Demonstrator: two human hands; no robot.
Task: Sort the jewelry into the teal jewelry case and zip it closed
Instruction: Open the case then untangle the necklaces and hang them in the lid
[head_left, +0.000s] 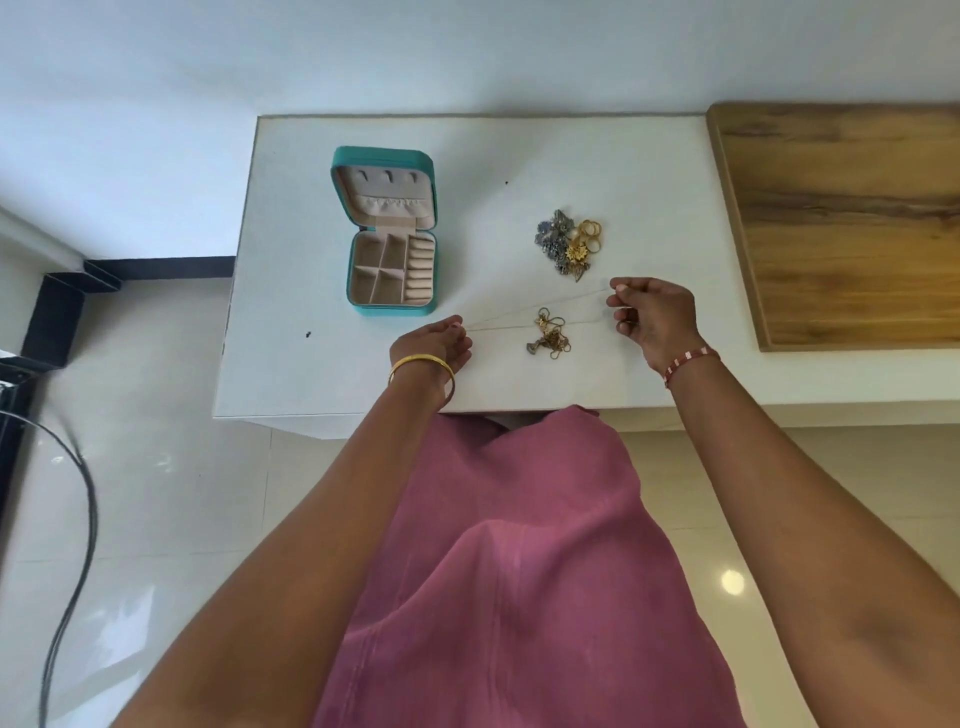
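Evidently untangling: left hand (434, 340) and right hand (649, 312) each pinch the thin chain (519, 317), taut beside the open teal jewelry case (392, 234).

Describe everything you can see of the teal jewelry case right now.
The small square teal jewelry case lies open on the white table, left of the jewelry pile. Its lid leans back, showing a beige lining with three hooks and a gathered elastic pocket. The base holds beige divided compartments on the left and a column of ring rolls on the right, all apparently empty. Neither hand touches it.
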